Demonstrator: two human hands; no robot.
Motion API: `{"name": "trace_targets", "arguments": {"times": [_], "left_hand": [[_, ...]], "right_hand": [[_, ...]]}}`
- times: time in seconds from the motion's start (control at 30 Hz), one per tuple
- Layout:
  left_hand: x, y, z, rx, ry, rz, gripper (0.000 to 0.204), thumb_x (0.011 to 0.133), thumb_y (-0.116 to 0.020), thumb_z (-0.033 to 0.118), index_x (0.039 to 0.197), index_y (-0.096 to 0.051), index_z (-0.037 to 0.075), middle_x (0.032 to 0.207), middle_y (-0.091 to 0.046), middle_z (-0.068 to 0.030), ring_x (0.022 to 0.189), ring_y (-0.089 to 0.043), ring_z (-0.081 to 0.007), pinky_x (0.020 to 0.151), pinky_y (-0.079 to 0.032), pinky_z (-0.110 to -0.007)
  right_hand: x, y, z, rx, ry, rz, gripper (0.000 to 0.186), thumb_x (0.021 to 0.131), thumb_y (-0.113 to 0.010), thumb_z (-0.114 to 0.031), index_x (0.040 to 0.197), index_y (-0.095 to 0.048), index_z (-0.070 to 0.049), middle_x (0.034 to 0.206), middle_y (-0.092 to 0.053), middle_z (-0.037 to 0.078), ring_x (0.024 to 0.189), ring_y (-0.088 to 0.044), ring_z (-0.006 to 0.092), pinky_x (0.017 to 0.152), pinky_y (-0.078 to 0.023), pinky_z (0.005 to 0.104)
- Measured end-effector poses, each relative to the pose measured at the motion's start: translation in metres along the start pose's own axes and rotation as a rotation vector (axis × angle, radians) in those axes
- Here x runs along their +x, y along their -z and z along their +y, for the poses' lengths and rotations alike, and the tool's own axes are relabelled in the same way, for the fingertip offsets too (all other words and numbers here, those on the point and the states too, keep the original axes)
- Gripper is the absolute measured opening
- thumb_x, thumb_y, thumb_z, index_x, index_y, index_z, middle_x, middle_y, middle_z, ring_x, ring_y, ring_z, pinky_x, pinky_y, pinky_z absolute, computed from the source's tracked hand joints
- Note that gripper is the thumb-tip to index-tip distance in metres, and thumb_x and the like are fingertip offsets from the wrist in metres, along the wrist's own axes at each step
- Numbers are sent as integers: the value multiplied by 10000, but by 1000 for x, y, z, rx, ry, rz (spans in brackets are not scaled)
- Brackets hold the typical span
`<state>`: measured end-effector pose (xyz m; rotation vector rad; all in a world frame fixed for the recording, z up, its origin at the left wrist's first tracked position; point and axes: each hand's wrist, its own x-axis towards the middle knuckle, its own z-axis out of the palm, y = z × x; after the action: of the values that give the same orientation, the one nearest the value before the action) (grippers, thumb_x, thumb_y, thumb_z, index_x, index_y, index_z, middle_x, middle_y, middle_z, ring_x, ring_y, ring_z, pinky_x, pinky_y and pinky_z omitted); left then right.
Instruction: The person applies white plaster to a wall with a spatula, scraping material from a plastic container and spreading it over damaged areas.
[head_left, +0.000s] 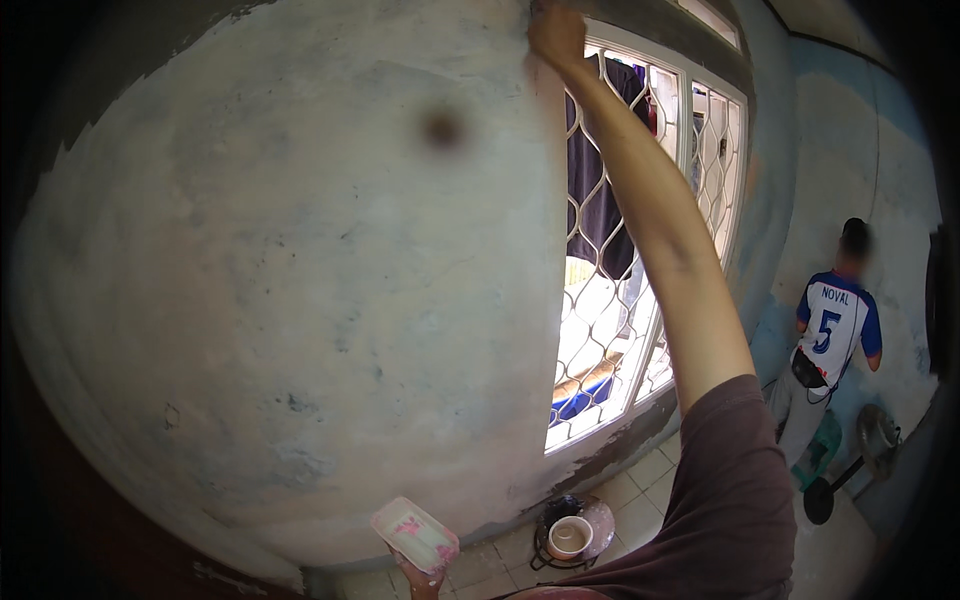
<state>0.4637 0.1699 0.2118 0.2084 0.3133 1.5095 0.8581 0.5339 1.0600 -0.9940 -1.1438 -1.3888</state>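
My right arm stretches up across the window, and my right hand [558,38] is at the wall by the window's upper left corner. Its fingers are closed; what they hold, if anything, I cannot make out. Low in front, my left hand [417,577] grips a shallow rectangular plastic tray [432,541], whitish with pink marks. The tray is tilted toward me and apart from the wall. The wall [300,250] has a patchy whitish-grey coat with bluish stains and bare grey cement at its upper left edge.
The barred window [640,250] has a white frame and wavy grilles. A white pot [570,537] sits among dark round items on the tiled floor. At the right another person [836,330] faces a blue-white wall, near a standing fan [878,440]. A dark blurred spot hovers over my view.
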Motion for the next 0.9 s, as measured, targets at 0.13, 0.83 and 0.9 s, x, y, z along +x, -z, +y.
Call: {"name": "trace_targets", "arguments": {"times": [0.13, 0.83, 0.9], "left_hand": [[-15, 20, 33, 18, -3, 19, 636, 985, -447, 707, 1368, -542, 208, 1257, -649, -52, 1141, -650, -348, 916, -561, -601], [-11, 48, 62, -197, 115, 69, 627, 980, -510, 653, 1374, -561, 169, 1297, -654, -64, 1173, -631, -377, 935, -544, -619], [-11, 34, 57, -168, 23, 187, 636, 972, -519, 660, 1372, -566, 167, 1300, -654, -69, 1173, -632, -383, 945, -539, -623]], "right_hand": [[-43, 58, -151, 465, 133, 213, 285, 936, -504, -67, 1131, -703, -9, 809, -690, 264, 776, -686, 473, 723, -552, 542], [-140, 127, -171, 699, -35, -237, 412, 903, -551, -39, 1278, -705, -114, 969, -718, 213, 872, -679, 411, 816, -545, 486], [-154, 140, -164, 805, -7, -156, 297, 924, -544, -48, 1158, -726, -29, 915, -714, 228, 838, -677, 422, 779, -536, 492]]}}
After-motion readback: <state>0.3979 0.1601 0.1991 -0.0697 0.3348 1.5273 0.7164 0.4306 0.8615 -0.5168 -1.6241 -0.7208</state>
